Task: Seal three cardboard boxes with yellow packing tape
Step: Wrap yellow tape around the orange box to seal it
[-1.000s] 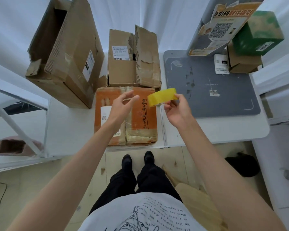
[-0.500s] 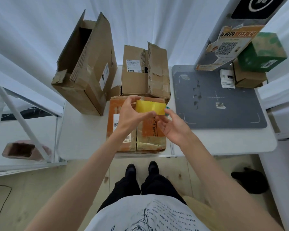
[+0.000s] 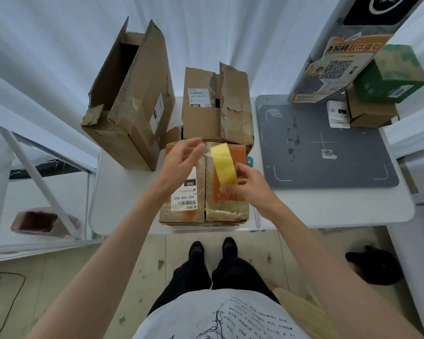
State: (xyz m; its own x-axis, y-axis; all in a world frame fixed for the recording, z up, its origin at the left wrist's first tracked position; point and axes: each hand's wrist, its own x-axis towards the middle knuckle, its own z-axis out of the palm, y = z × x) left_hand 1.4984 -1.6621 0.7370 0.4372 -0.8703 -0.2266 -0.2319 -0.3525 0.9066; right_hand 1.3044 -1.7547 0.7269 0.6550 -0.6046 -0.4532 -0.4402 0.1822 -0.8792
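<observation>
My right hand [image 3: 249, 187] grips a yellow tape roll [image 3: 223, 167] on edge, above the near cardboard box [image 3: 203, 206]. That box has orange patches, a white label and closed flaps. My left hand [image 3: 181, 160] hovers just left of the roll's far end, fingertips pinched at what looks like the tape's loose end. Behind it stands a second brown box [image 3: 216, 111] with torn flaps. A tall open box [image 3: 132, 99] leans at the back left.
A grey mat [image 3: 328, 148] covers the white table [image 3: 328, 209] on the right. A green box [image 3: 389, 74] sits on a brown one at the far right, beside a grey post with an orange QR poster [image 3: 338, 67]. A small teal object [image 3: 250, 160] peeks from behind the near box.
The roll turned from lying crosswise to standing on edge, and my right hand took hold of it from below. My left hand shifted from gripping the roll to its far tip.
</observation>
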